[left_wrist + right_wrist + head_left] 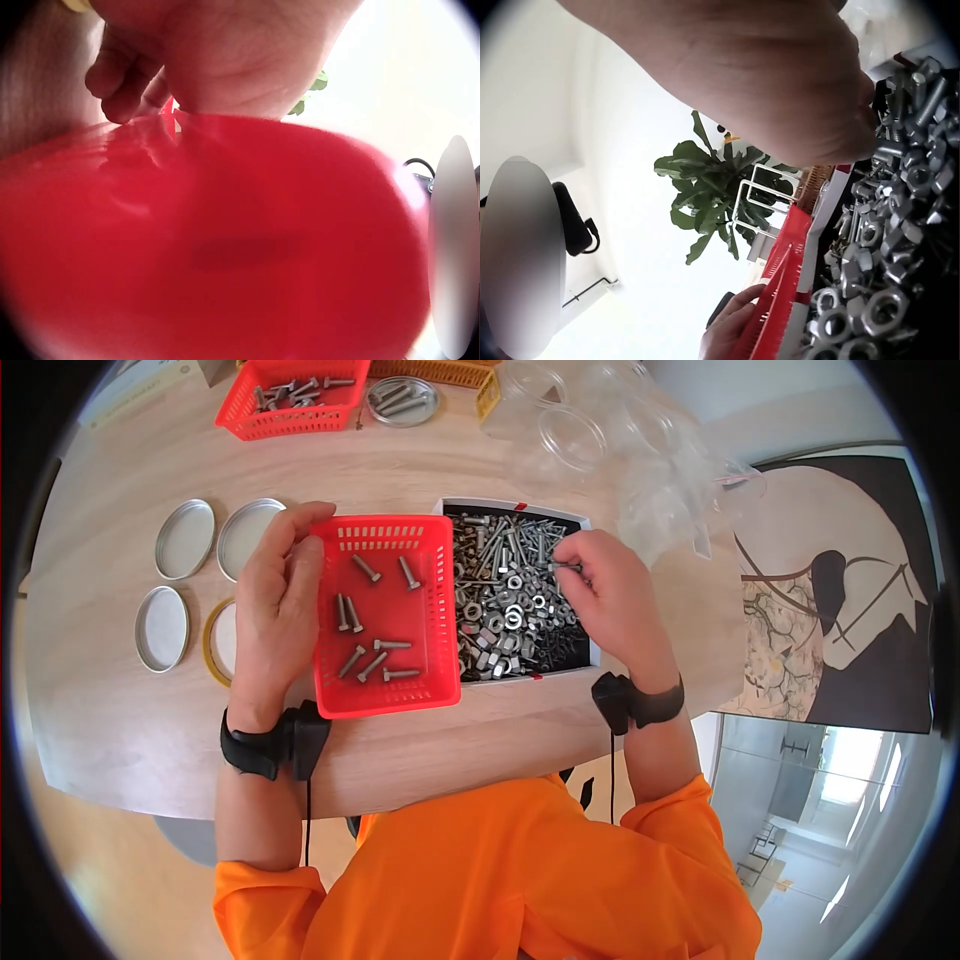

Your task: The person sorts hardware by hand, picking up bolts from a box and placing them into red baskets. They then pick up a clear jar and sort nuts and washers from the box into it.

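Observation:
My left hand (272,600) holds the left side of a red plastic basket (385,700), thumb at the rim. Several loose hex bolts (366,568) lie on its floor. In the left wrist view the red basket wall (247,195) fills most of the picture. To its right is a white-rimmed box (480,504) with a black inside, heaped with nuts (513,619), bolts and screws. My right hand (615,595) is over the box's right side, thumb and fingertips pinching a small bolt (558,567), mostly hidden by the fingers.
Round metal lids (185,540) and a yellow ring (212,645) lie left of the basket. Behind stand another red basket (290,425) with bolts, a round tin (402,402) of bolts and a wicker tray (430,372). Clear plastic containers (575,435) are at the back right.

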`<state>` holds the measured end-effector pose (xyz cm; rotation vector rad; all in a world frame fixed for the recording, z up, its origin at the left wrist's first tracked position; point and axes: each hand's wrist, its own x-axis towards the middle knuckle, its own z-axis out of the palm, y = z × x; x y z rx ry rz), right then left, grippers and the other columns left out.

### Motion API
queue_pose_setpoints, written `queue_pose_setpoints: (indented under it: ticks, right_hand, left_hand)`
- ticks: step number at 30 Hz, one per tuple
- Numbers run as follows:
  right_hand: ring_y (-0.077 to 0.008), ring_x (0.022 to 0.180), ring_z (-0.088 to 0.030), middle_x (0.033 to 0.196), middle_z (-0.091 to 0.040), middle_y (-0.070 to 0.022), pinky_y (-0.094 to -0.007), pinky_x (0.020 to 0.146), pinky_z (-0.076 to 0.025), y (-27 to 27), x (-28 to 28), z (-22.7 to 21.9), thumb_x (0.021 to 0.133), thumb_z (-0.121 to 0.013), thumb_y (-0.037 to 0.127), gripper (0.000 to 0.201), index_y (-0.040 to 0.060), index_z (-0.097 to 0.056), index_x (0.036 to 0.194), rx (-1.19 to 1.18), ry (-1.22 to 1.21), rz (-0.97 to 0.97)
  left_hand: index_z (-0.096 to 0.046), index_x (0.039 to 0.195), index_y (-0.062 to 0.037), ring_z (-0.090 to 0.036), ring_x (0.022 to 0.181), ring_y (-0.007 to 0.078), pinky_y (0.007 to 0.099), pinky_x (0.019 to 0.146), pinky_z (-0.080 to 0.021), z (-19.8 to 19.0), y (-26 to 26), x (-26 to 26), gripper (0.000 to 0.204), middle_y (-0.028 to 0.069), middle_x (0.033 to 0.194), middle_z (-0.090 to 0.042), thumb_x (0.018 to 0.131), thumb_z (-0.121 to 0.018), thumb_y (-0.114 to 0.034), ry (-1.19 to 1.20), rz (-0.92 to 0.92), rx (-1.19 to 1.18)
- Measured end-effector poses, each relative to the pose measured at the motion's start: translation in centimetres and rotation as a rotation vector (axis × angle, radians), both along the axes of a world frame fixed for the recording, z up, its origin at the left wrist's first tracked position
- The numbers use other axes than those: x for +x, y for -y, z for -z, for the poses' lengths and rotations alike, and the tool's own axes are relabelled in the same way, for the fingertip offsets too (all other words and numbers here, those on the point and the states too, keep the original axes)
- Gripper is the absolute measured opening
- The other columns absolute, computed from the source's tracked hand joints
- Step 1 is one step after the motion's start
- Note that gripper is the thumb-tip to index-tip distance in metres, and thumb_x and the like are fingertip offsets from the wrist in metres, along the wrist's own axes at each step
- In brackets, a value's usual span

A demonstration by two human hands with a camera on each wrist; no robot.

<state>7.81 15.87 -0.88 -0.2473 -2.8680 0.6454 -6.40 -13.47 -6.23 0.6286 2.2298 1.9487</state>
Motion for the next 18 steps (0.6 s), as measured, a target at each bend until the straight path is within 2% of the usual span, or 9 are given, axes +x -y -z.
queue_pose_setpoints:
  ticks: [3, 6, 9, 10, 13, 14, 17, 18]
  right_hand:
    - [-0.0237, 0.081, -0.067, 0.095, -0.069, -0.0080, -0.0343, 0.071, -0.054, 2.4, -0.2, -1.3, 0.088, -0.070, 0.002, 0.015, 0.0039, -0.067, 0.102, -0.210, -0.066, 0.027]
    - [-0.0173, 0.080, -0.066, 0.094, -0.068, -0.0067, -0.0298, 0.069, -0.053, 5.9, -0.8, -1.1, 0.091, -0.071, 0.004, 0.013, 0.0038, -0.067, 0.104, -0.429, -0.153, -0.148]
    - [-0.0157, 0.079, -0.065, 0.093, -0.068, -0.0060, -0.0292, 0.070, -0.052, 6.9, -1.4, -2.1, 0.093, -0.071, 0.005, 0.012, 0.0041, -0.068, 0.105, -0.474, -0.187, -0.133]
    - [-0.0137, 0.078, -0.063, 0.094, -0.069, -0.0050, -0.0281, 0.070, -0.051, 6.1, -1.4, -2.5, 0.093, -0.070, 0.004, 0.011, 0.0042, -0.069, 0.104, -0.420, -0.240, -0.066]
    - [-0.0142, 0.077, -0.062, 0.093, -0.069, -0.0051, -0.0271, 0.070, -0.051, 1.3, -0.4, -2.7, 0.093, -0.070, 0.004, 0.010, 0.0043, -0.070, 0.103, -0.319, -0.190, 0.014]
    - [-0.0205, 0.079, -0.064, 0.094, -0.069, -0.0075, -0.0320, 0.071, -0.052, 0.2, 0.0, -2.9, 0.090, -0.071, 0.004, 0.012, 0.0046, -0.071, 0.102, -0.226, -0.119, 0.037]
    - [-0.0298, 0.089, -0.065, 0.095, -0.067, -0.0098, -0.0401, 0.077, -0.053, -1.6, 1.0, -1.9, 0.084, -0.075, 0.005, 0.019, 0.0062, -0.073, 0.103, 0.136, -0.008, -0.047]
    - [-0.0318, 0.091, -0.064, 0.094, -0.066, -0.0100, -0.0423, 0.078, -0.052, -1.7, 1.0, -1.4, 0.082, -0.075, 0.006, 0.019, 0.0067, -0.073, 0.101, 0.169, 0.006, -0.068]
  left_hand:
    - [-0.064, 0.127, 0.0025, -0.060, 0.099, 0.0129, 0.0267, 0.090, -0.048, 0.0, 0.2, -0.1, 0.027, 0.0081, 0.109, -0.069, 0.106, -0.050, -0.006, 0.031, 0.004, -0.057]
    - [-0.064, 0.128, 0.0025, -0.060, 0.098, 0.0120, 0.0262, 0.089, -0.048, -0.1, 0.0, 0.0, 0.027, 0.0072, 0.109, -0.068, 0.106, -0.050, -0.006, 0.028, 0.006, -0.018]
    - [-0.064, 0.128, 0.0022, -0.059, 0.097, 0.0115, 0.0259, 0.089, -0.048, -0.1, -0.1, 0.0, 0.027, 0.0068, 0.108, -0.068, 0.107, -0.050, -0.006, -0.025, -0.011, -0.032]
    - [-0.064, 0.128, 0.0021, -0.059, 0.097, 0.0116, 0.0260, 0.089, -0.048, 0.1, -0.1, 0.0, 0.027, 0.0069, 0.108, -0.068, 0.107, -0.049, -0.005, -0.015, -0.013, -0.028]
    - [-0.064, 0.128, 0.0020, -0.060, 0.098, 0.0118, 0.0262, 0.089, -0.048, 0.2, -0.2, 0.1, 0.027, 0.0069, 0.109, -0.068, 0.107, -0.049, -0.005, 0.014, -0.010, 0.001]
    - [-0.064, 0.127, 0.0020, -0.060, 0.098, 0.0120, 0.0263, 0.090, -0.048, 0.0, -0.2, 0.1, 0.027, 0.0069, 0.109, -0.069, 0.107, -0.049, -0.005, 0.015, -0.006, -0.011]
    - [-0.065, 0.127, 0.0018, -0.060, 0.099, 0.0122, 0.0264, 0.090, -0.048, -0.1, 0.1, 0.0, 0.027, 0.0067, 0.110, -0.069, 0.107, -0.048, -0.005, -0.022, -0.013, -0.059]
    - [-0.065, 0.127, 0.0017, -0.060, 0.099, 0.0123, 0.0264, 0.091, -0.048, -0.1, 0.1, 0.0, 0.027, 0.0069, 0.110, -0.069, 0.107, -0.048, -0.005, -0.017, -0.008, -0.070]
